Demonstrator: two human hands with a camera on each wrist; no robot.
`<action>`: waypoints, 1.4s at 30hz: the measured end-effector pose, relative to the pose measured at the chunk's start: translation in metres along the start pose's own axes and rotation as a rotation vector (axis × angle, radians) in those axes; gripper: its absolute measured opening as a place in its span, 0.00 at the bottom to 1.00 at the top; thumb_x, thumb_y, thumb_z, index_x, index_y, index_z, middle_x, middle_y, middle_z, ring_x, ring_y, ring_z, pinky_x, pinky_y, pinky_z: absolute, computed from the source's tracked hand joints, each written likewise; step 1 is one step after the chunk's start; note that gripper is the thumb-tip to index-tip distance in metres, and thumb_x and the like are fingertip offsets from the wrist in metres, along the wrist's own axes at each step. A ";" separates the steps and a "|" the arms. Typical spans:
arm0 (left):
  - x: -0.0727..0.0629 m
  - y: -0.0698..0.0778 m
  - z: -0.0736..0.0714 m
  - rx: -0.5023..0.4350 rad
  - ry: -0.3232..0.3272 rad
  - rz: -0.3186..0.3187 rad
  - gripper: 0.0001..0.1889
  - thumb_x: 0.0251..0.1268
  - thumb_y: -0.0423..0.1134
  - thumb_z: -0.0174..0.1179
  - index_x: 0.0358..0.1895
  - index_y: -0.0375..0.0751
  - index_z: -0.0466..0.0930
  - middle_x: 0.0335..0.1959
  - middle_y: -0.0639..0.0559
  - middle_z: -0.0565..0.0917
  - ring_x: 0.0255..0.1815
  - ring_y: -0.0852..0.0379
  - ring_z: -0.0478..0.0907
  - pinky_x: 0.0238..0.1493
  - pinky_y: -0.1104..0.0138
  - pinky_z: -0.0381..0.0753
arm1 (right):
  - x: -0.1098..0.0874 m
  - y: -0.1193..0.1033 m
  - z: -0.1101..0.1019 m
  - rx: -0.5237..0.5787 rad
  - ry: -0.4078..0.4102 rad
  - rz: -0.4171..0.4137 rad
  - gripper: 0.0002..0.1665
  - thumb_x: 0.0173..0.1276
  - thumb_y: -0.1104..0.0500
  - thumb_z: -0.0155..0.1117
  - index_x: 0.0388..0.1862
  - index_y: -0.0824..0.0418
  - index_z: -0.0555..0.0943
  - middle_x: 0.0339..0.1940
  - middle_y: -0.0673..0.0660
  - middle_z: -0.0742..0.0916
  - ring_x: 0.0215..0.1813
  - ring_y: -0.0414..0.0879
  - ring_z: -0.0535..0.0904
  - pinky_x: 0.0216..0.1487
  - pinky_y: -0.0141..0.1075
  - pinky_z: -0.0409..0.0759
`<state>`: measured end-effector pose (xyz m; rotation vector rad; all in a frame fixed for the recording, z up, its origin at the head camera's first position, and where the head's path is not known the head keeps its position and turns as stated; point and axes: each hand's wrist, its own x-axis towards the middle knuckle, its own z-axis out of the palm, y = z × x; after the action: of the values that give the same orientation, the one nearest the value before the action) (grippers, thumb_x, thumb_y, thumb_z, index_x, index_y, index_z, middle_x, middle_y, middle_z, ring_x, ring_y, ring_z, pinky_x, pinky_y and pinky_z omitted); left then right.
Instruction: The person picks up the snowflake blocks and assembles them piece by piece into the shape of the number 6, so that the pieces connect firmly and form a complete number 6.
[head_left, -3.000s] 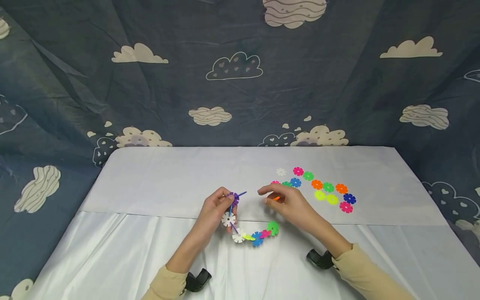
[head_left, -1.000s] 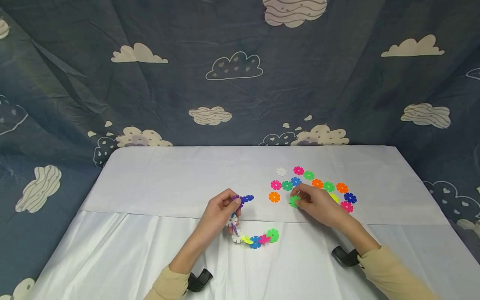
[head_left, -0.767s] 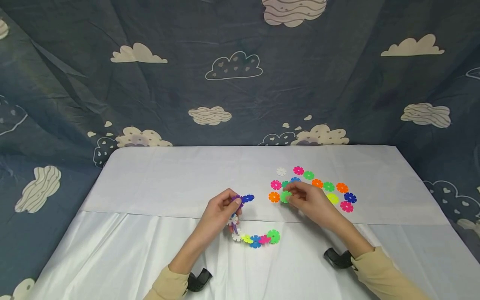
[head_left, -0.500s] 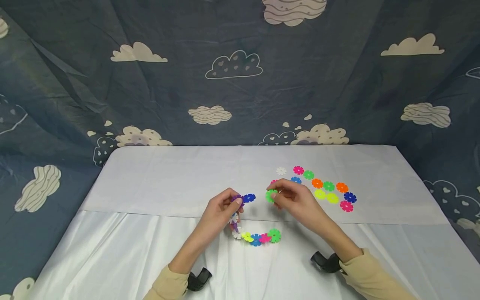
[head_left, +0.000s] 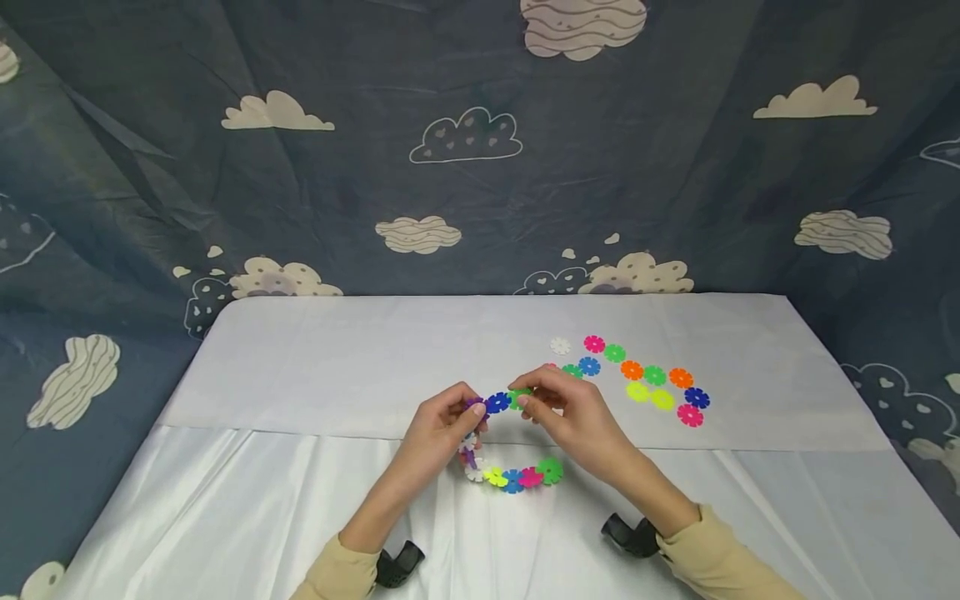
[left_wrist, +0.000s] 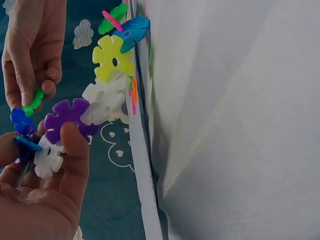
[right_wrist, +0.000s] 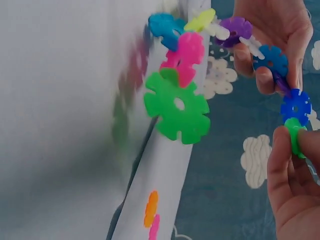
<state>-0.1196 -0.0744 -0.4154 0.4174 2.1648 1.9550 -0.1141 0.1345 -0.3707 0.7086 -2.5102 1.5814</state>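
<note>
A curved chain of notched plastic flower discs hangs from my left hand (head_left: 442, 425), which pinches it at a purple disc (head_left: 477, 408). Past that grip, a dark blue disc (head_left: 497, 403) sticks out to the right. My right hand (head_left: 577, 417) pinches a green disc (head_left: 517, 398) by its edge, and this disc meets the dark blue one in the right wrist view. The chain's other end curls below through white, yellow (left_wrist: 112, 59), blue and pink (right_wrist: 185, 57) discs to a large green disc (right_wrist: 176, 107). Fingers hide part of the purple disc.
Loose flower discs lie flat at the back right of the white table (head_left: 337, 358): orange (head_left: 681, 377), yellow (head_left: 662, 400), pink (head_left: 690, 415), dark blue (head_left: 697, 397), white (head_left: 560, 345) and others. My right hand covers some. A dark cloud-print cloth (head_left: 337, 192) hangs behind.
After picking up the green disc, my right hand has carried it left to the dark blue disc, which joined the chain's end earlier. My left hand has stayed nearly still, gripping the chain.
</note>
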 end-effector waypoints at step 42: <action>0.003 -0.008 0.003 0.056 -0.019 -0.049 0.13 0.78 0.43 0.51 0.57 0.45 0.77 0.26 0.39 0.82 0.29 0.44 0.79 0.37 0.58 0.81 | 0.016 0.038 0.006 0.138 -0.157 0.168 0.16 0.67 0.66 0.67 0.52 0.55 0.82 0.39 0.53 0.85 0.40 0.58 0.83 0.44 0.40 0.84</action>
<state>-0.1221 -0.0709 -0.4237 0.3868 2.2006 1.8613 -0.1431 0.1371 -0.3998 0.6780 -2.6534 1.8379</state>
